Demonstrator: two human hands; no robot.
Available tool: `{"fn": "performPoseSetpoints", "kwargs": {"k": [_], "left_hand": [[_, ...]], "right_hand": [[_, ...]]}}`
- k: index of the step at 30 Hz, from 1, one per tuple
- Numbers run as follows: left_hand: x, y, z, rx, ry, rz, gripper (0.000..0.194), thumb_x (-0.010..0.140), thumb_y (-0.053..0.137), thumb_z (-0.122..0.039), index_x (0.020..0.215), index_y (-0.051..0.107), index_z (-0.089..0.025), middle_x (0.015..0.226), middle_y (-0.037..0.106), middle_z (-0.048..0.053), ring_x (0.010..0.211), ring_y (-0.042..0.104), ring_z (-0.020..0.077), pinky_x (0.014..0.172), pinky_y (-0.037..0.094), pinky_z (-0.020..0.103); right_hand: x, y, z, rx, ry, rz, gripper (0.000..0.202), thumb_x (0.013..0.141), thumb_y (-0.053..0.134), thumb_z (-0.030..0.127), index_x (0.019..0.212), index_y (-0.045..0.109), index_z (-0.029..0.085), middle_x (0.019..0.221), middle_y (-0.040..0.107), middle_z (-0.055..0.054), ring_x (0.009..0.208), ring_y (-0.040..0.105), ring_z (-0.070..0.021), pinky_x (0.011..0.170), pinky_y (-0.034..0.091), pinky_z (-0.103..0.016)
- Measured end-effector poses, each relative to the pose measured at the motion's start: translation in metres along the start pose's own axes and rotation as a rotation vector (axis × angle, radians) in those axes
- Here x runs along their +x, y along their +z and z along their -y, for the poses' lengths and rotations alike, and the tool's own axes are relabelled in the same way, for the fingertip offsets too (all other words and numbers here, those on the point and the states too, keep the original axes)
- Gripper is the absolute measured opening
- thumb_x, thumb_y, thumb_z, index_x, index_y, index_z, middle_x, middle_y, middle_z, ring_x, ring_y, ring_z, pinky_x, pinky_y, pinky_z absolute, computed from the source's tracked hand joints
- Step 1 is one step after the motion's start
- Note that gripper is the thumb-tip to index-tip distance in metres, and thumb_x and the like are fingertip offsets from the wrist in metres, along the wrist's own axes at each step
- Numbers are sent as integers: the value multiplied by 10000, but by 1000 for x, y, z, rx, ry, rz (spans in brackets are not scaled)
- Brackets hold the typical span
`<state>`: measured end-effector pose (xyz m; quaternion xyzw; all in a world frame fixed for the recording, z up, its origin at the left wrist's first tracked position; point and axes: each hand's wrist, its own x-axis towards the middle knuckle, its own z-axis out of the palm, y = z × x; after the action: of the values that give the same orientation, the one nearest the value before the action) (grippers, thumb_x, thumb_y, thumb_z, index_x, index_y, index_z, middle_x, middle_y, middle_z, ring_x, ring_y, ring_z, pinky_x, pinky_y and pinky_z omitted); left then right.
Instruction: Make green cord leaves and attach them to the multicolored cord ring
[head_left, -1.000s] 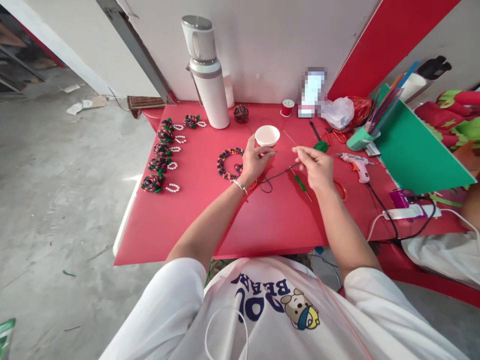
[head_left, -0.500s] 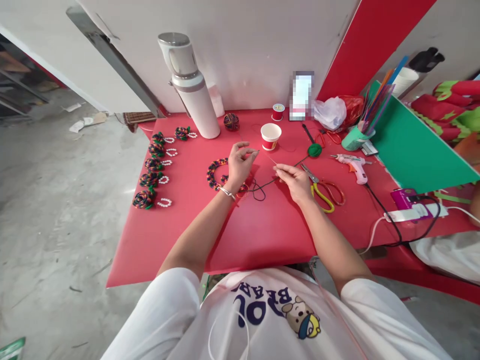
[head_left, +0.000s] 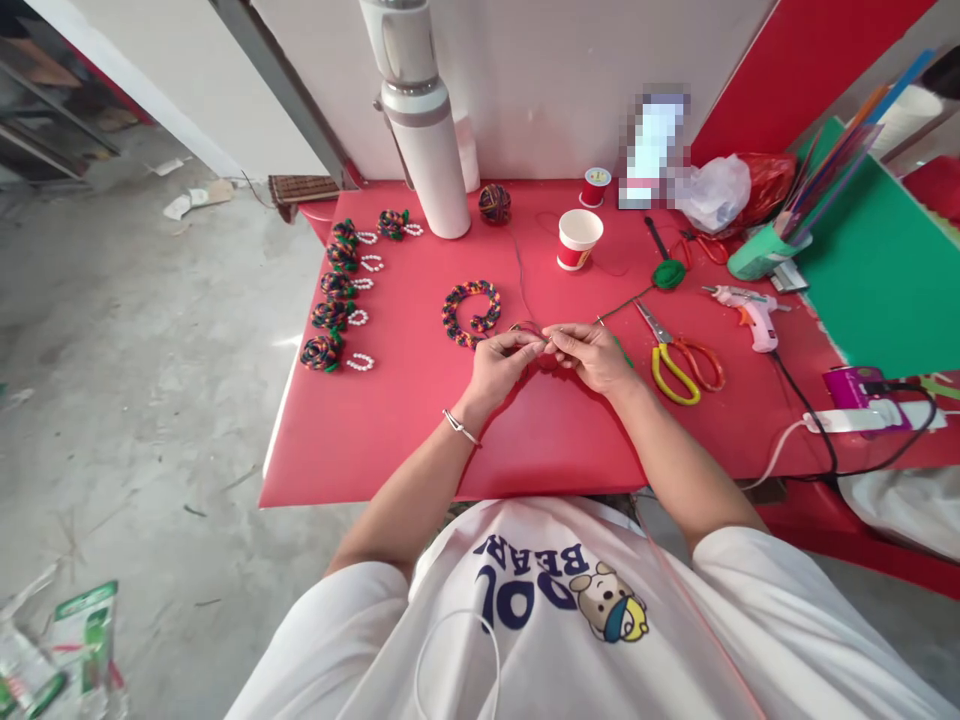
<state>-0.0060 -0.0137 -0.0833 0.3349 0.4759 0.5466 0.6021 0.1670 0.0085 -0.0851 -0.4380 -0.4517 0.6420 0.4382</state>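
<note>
My left hand (head_left: 501, 368) and my right hand (head_left: 594, 356) meet fingertip to fingertip over the red table (head_left: 420, 430). Each is pinched closed; thin thread shows at the fingers, though what exactly lies between the tips is too small to make out. Just left of them lies a curled multicoloured braided strip (head_left: 451, 310). Dark green yarn runs from beside my right hand to a green yarn bundle (head_left: 668, 273). Scissors with yellow and red handles (head_left: 675, 368) rest right of my right hand. A paper cup (head_left: 578, 240) stands beyond both hands.
Several rosettes (head_left: 321, 352) with white bead loops (head_left: 361, 362) line the left side. At the back are a tall flask (head_left: 427, 150), yarn ball (head_left: 495, 204), thread spool (head_left: 596, 187) and phone (head_left: 652, 150). A glue gun (head_left: 759, 317), pen cup (head_left: 765, 252) and power strip (head_left: 847, 418) are right.
My hands, apart before, have come together at the fingertips, nearer to me. The braided strip is now uncovered. The view has shifted, moving the table's objects up and mostly rightward.
</note>
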Motion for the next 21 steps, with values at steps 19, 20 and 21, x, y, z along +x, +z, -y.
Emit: {"fn": "performPoseSetpoints", "kwargs": {"k": [19, 20, 21], "left_hand": [[-6, 7, -3, -109, -92, 141, 485, 613, 977, -529, 798, 725, -159, 492, 506, -75, 357, 356, 38, 362, 256, 208], [-5, 7, -4, -107, -90, 138, 490, 604, 982, -530, 794, 728, -157, 476, 484, -81, 355, 347, 37, 362, 248, 209], [-5, 7, -4, -105, -86, 135, 494, 595, 987, -530, 788, 733, -153, 462, 466, -84, 354, 337, 35, 364, 236, 207]], "right_hand": [[-17, -2, 5, -543, -320, -37, 413, 984, 637, 613, 1115, 806, 259, 881, 818, -11, 663, 725, -143, 701, 600, -288], [-18, -1, 5, -537, -298, -35, 424, 967, 653, 628, 1100, 814, 259, 854, 819, -8, 654, 730, -148, 685, 604, -286], [-18, -1, 5, -529, -280, -38, 438, 952, 665, 647, 1078, 820, 257, 833, 819, -7, 651, 735, -152, 671, 606, -284]]}}
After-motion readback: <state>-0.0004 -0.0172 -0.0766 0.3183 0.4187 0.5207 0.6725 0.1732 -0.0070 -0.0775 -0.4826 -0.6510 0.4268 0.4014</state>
